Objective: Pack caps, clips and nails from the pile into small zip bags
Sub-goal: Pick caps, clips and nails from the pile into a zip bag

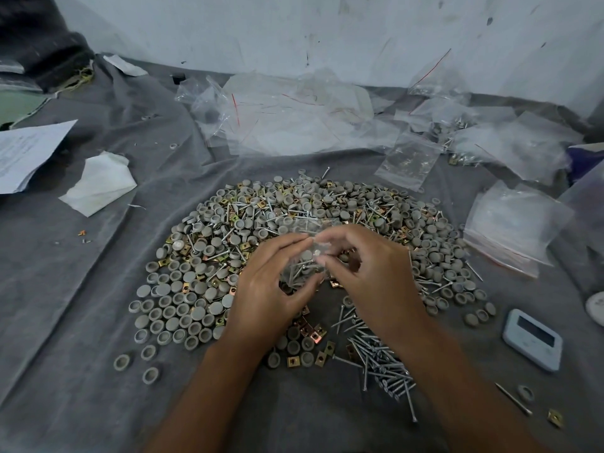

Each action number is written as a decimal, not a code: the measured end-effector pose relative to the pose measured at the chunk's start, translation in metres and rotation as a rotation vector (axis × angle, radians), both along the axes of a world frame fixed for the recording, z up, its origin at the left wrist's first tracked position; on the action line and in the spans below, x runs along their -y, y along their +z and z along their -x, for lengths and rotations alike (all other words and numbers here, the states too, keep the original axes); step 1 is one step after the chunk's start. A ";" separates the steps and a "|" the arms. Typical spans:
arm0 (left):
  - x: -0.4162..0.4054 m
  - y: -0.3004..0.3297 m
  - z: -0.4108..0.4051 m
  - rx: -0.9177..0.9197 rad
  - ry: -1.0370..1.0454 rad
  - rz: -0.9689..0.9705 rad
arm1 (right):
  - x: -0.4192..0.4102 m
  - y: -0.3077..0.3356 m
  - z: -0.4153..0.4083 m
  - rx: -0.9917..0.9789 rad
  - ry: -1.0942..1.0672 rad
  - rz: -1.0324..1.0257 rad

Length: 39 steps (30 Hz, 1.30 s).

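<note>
Both forearms reach in over the near nails (380,361), left hand (271,286) cradling a small zip bag (305,256) of nails and caps, right hand (369,269) pinching its top, probably to seal it, above the pile (294,230).

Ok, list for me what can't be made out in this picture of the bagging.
Head view only:
- Small bag held between left hand and right hand: fingers cover much of it, so its contents can't be counted, nor whether the zip is closed.
- Paper sheet: cut off by left edge, print too small to read.
- White device: screen unreadable.
- Filled bags at back: blurred by glare, contents unclear.
</note>
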<state>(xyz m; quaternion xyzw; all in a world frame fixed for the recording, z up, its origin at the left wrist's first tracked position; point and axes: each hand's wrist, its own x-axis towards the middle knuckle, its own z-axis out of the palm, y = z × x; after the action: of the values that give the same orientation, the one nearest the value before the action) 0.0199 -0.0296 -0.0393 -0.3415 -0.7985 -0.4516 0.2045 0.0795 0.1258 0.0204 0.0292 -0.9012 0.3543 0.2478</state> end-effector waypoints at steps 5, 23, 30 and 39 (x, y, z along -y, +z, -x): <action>0.000 0.000 0.000 0.001 0.006 -0.001 | -0.026 0.003 -0.017 -0.011 -0.116 0.024; 0.000 -0.001 -0.001 0.023 -0.001 0.008 | -0.078 -0.017 -0.040 0.565 -0.112 -0.211; 0.000 0.000 -0.002 0.028 -0.002 0.014 | -0.092 -0.010 -0.041 0.569 -0.082 -0.293; 0.001 0.000 -0.002 0.026 -0.004 0.009 | -0.084 -0.008 -0.041 0.717 -0.123 -0.436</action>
<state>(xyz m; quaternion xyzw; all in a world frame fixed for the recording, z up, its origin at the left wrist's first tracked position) 0.0220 -0.0303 -0.0392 -0.3381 -0.8026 -0.4525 0.1919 0.1201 0.2098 0.0128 -0.0978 -0.9843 0.1277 -0.0726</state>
